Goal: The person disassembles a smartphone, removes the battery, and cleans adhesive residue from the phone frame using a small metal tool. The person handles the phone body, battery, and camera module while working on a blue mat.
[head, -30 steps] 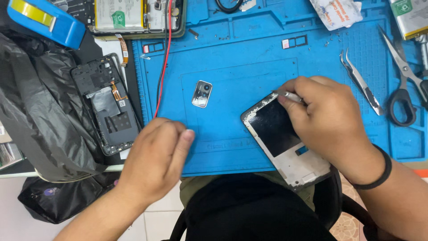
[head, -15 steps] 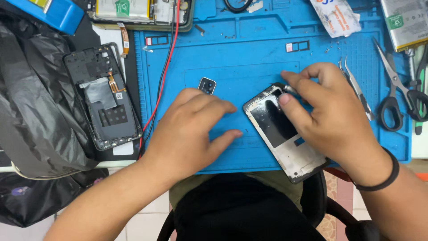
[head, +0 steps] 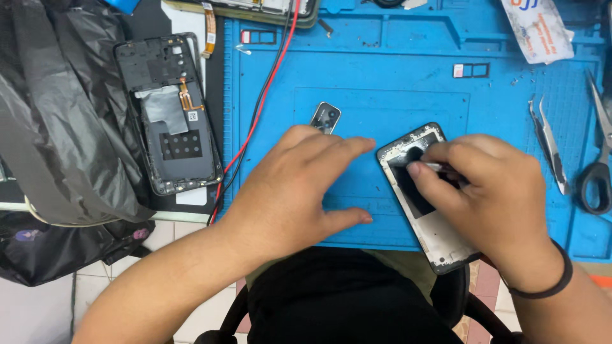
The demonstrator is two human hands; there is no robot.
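A stripped phone frame [head: 440, 245] with a dark inner opening lies tilted on the blue work mat [head: 382, 70]. My right hand [head: 494, 194] rests over its upper half, fingers pinched on a small thin metal tool [head: 438, 167] held against the frame's top. My left hand [head: 299, 185] lies flat on the mat just left of the frame, fingers spread and holding nothing, its fingertips close to the frame's top corner. A small camera cover piece [head: 326, 118] sits on the mat just above my left hand.
An opened phone body [head: 169, 114] lies left of the mat beside black plastic bags [head: 57, 127]. Red and black wires [head: 268, 83] run down the mat's left edge. Tweezers [head: 548, 143] and scissors [head: 596, 172] lie at right, a white packet [head: 535, 28] at top right.
My left hand moved from the table's near edge up and right onto the mat, close to the frame. My right hand shifted lower over the frame, still pinching the tool.
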